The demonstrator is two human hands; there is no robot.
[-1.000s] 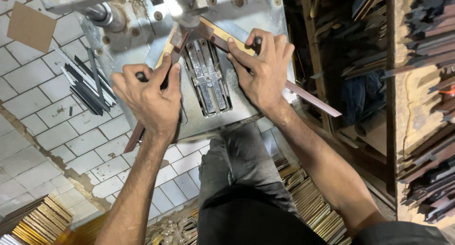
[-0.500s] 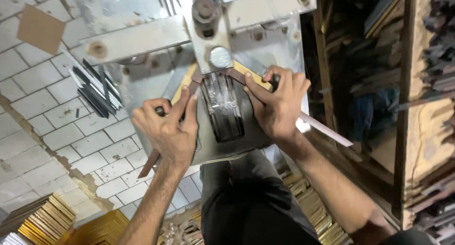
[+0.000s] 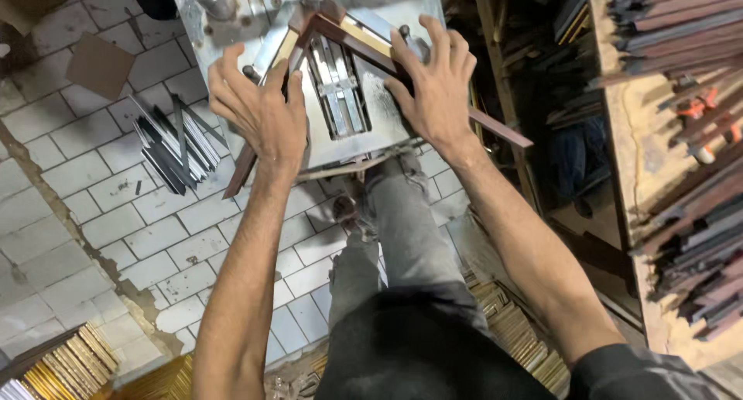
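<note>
Pressing — left hand: the left hand [image 3: 259, 109] lies flat, fingers spread, on the left moulding strip [image 3: 263, 113], holding it down on the machine table [image 3: 383, 109]; it presses on the strip rather than closing around it.
Right hand: the right hand [image 3: 437, 86] is also open and splayed, palm down on the right moulding strip [image 3: 433, 90], whose far end juts out past the table's right edge.
Corner: the two strips meet in a mitred point [image 3: 313, 20] at the top of the table, right under the machine head — they look touching, though the seam itself is too small to judge.
Progress: the pieces seem seated and aligned; whether the joint has been fastened cannot be told, so I judge the joining of this corner as in hand, not finished.
Left over: only one corner shows, with both outer ends free.
Around: loose dark strips [image 3: 174, 144] lie on the tiled floor [image 3: 70, 175], well apart from the hands; gilt mouldings [image 3: 66, 365] are stacked at the lower left.
</note>
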